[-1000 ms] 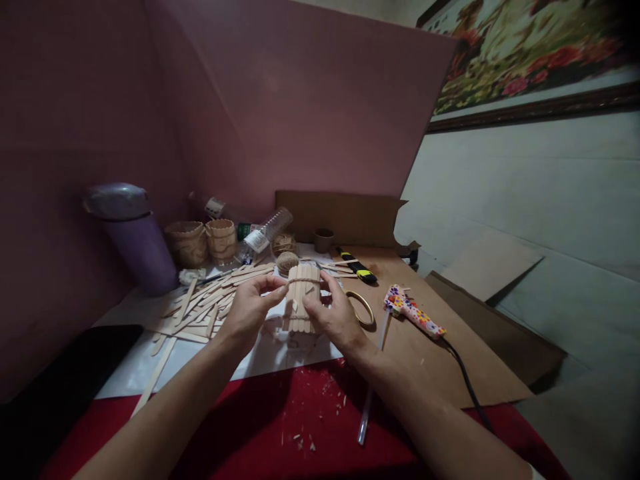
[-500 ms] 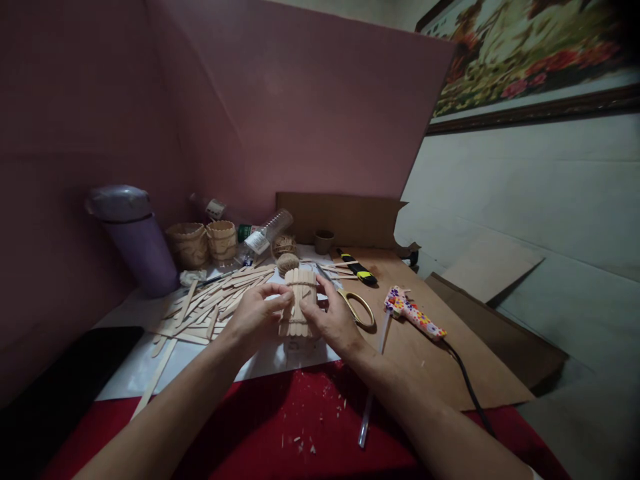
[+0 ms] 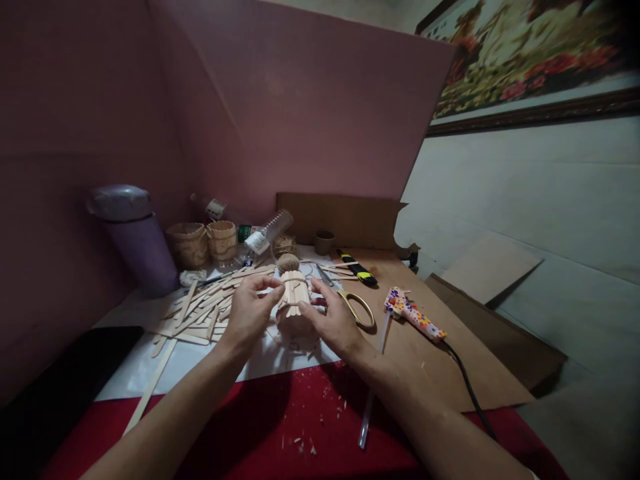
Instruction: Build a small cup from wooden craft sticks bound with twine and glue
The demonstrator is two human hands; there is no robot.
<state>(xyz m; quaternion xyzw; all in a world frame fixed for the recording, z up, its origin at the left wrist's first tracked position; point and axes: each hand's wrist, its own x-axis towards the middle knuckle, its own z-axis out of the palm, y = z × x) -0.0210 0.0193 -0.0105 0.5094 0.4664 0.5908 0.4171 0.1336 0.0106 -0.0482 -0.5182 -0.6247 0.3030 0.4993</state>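
A small cup of upright craft sticks with twine wrapped round it stands or is held over white paper, tilted slightly away. My right hand grips its right side, thumb at the front and fingers behind. At the cup's upper left, my left hand has thumb and forefinger pinched together; whatever they hold is too small to make out. Right behind the cup sits a ball of twine. Gold-handled scissors lie just right of my right hand.
Loose craft sticks are heaped at left. A flowered glue gun with a clear glue stick lies on cardboard at right, near a utility knife. Behind stand two stick cups, plastic bottles and a purple tumbler.
The cup has tipped and shifted slightly left and away from me. My left fingers have moved from its front to its upper left edge.
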